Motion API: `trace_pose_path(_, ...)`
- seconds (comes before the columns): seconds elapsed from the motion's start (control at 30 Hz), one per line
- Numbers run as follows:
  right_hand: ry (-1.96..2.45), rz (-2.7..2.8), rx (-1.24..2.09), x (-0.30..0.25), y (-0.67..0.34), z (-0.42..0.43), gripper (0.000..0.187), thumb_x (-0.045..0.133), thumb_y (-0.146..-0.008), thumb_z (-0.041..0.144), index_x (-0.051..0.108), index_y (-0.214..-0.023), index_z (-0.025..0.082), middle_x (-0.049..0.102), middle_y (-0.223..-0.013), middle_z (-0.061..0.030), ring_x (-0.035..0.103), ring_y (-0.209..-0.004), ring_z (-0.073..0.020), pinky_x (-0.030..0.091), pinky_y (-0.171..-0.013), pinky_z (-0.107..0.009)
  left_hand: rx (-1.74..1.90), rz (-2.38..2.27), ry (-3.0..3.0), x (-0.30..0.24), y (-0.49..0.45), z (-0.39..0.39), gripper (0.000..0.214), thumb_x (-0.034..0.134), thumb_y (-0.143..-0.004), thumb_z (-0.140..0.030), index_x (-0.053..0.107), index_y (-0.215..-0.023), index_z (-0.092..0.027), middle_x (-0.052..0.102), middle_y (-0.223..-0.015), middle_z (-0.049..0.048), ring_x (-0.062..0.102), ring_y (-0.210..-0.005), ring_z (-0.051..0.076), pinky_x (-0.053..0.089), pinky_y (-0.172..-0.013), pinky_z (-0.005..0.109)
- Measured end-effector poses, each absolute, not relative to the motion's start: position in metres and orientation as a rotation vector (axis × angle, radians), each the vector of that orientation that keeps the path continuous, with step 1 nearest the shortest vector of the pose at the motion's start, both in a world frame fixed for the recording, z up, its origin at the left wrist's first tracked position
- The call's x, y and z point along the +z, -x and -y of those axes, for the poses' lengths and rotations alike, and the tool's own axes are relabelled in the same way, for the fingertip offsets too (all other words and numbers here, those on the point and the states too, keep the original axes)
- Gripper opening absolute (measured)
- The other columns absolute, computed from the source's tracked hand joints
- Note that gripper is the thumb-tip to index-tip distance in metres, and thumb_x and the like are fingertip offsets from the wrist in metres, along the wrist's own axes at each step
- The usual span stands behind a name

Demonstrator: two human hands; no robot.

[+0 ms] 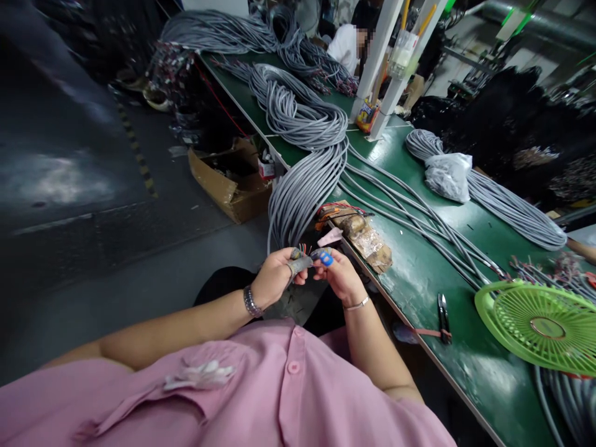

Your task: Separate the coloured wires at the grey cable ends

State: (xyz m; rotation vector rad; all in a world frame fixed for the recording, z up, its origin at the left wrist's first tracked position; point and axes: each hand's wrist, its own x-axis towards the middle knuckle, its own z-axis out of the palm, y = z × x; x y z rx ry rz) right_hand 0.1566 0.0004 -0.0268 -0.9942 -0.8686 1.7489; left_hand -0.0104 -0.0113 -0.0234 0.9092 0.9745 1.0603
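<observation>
In front of my shirt, my left hand [274, 276] is closed around a grey cable [300, 266], its end pointing to the right. Thin coloured wires [304, 249] stick up between the two hands. My right hand [343, 278] pinches at the wire end of that cable, its fingertips nearly meeting the left ones. A blue cover [326, 258] sits on one of its digits, and dark wrapping shows on fingers of both hands. The exact grip on the fine wires is partly hidden by the fingers.
Coiled grey cables [307, 118] drape over the green table [395, 161]. At its edge lies a taped wooden block [365, 239]. Snips [444, 316] and a green fan [544, 329] are to the right. A cardboard box [233, 186] stands on the floor; another person [344, 48] is behind.
</observation>
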Motion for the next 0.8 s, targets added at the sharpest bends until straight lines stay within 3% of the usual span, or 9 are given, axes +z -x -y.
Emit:
trace_pose_path(0.1, 1.041, 1.109, 1.6, -0.02, -0.157, 0.003, 0.03, 0.084, -0.063, 0.038, 0.064, -0.073, 0.018, 0.06, -0.066, 0.0035, 0.052, -0.058, -0.009, 0.046, -0.057, -0.022, 0.883, -0.989, -1.045, -0.021, 0.015, 0.012, 0.015, 0.067, -0.075, -0.027, 0.062, -0.07, -0.014, 0.066, -0.059, 0.0028, 0.061, -0.05, 0.012, 0.048, -0.051, 0.023)
trace_pose_path(0.27, 1.035, 1.505, 1.39, -0.013, -0.157, 0.012, 0.019, 0.075, -0.075, 0.035, 0.066, -0.077, 0.018, 0.062, -0.071, 0.0009, 0.053, -0.065, -0.0124, 0.046, -0.064, -0.026, 0.564, -0.956, -1.166, -0.016, 0.021, 0.008, 0.008, 0.068, -0.07, -0.02, 0.064, -0.073, -0.013, 0.07, -0.062, 0.0068, 0.066, -0.054, 0.017, 0.052, -0.055, 0.026)
trace_pose_path(0.4, 1.073, 1.345, 1.216, -0.02, -0.158, 0.019, 0.019, 0.066, -0.082, 0.039, 0.068, -0.087, 0.02, 0.065, -0.082, -0.0013, 0.058, -0.073, -0.0144, 0.048, -0.072, -0.028, 0.751, -1.01, -1.01, -0.016, 0.02, 0.008, 0.014, 0.07, -0.071, -0.025, 0.064, -0.074, -0.012, 0.069, -0.061, 0.0064, 0.065, -0.052, 0.016, 0.053, -0.055, 0.028)
trace_pose_path(0.53, 1.032, 1.156, 1.274, -0.038, -0.151, 0.029, 0.029, 0.075, -0.075, 0.036, 0.066, -0.099, 0.022, 0.067, -0.091, -0.0018, 0.061, -0.08, -0.0153, 0.05, -0.074, -0.028, 0.949, -1.004, -0.769, -0.016, 0.013, 0.012, 0.023, 0.076, -0.068, -0.03, 0.064, -0.078, -0.012, 0.069, -0.062, 0.005, 0.066, -0.054, 0.017, 0.055, -0.057, 0.029)
trace_pose_path(0.67, 1.063, 1.054, 1.152, -0.044, -0.139, 0.037, 0.018, 0.072, -0.078, 0.033, 0.068, -0.089, 0.02, 0.068, -0.086, -0.0018, 0.061, -0.079, -0.0149, 0.049, -0.078, -0.029, 0.956, -0.982, -0.746, -0.018, 0.007, 0.019, 0.025, 0.077, -0.066, -0.032, 0.065, -0.075, -0.012, 0.069, -0.06, 0.0054, 0.065, -0.054, 0.017, 0.054, -0.057, 0.029)
trace_pose_path(0.8, 1.073, 1.006, 1.229, -0.035, -0.141, 0.033, 0.012, 0.072, -0.077, 0.03, 0.068, -0.079, 0.019, 0.064, -0.073, 0.0009, 0.055, -0.066, -0.0119, 0.046, -0.066, -0.026, 0.837, -0.983, -0.805, -0.021, 0.007, 0.025, 0.021, 0.076, -0.066, -0.028, 0.068, -0.074, -0.011, 0.071, -0.064, 0.0085, 0.066, -0.057, 0.018, 0.054, -0.06, 0.029)
